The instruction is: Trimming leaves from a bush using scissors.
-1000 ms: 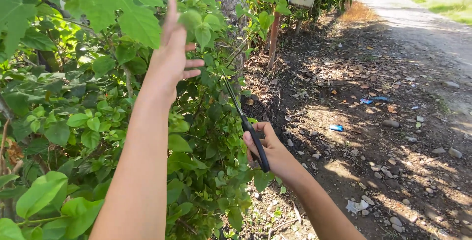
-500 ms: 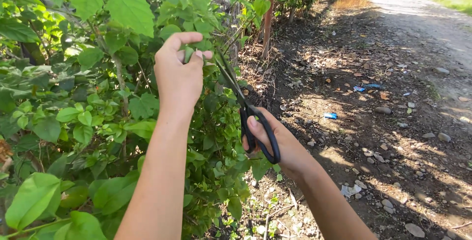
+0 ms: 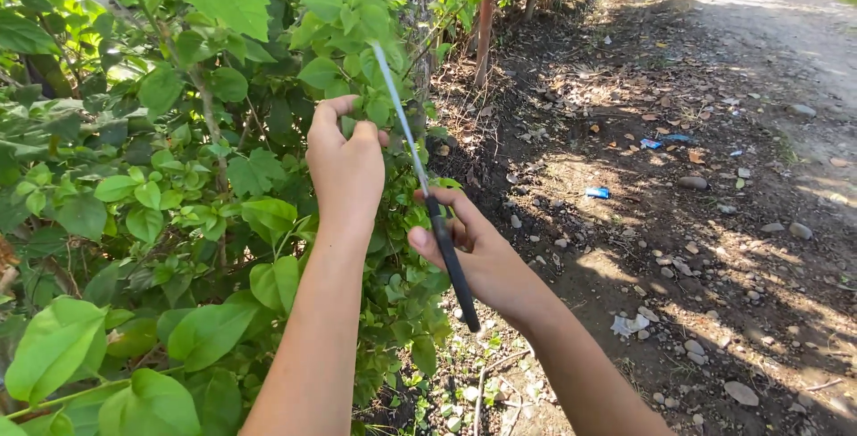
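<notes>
Black-handled scissors (image 3: pixel 427 191) are gripped by the right hand (image 3: pixel 469 249), their long axis tilted, blades pointing up and left into the bush (image 3: pixel 161 186). A leafy shoot (image 3: pixel 357 101) is pinched by the clenched left hand (image 3: pixel 346 164), just beside the blades. Open dirt ground (image 3: pixel 678 249) lies to the right.

Single head-worn view, looking forward and down along both forearms, close to the hands. Shrub (image 3: pixel 134 204) fills the left of the frame; dirt path (image 3: pixel 714 132) recedes toward the upper right.
</notes>
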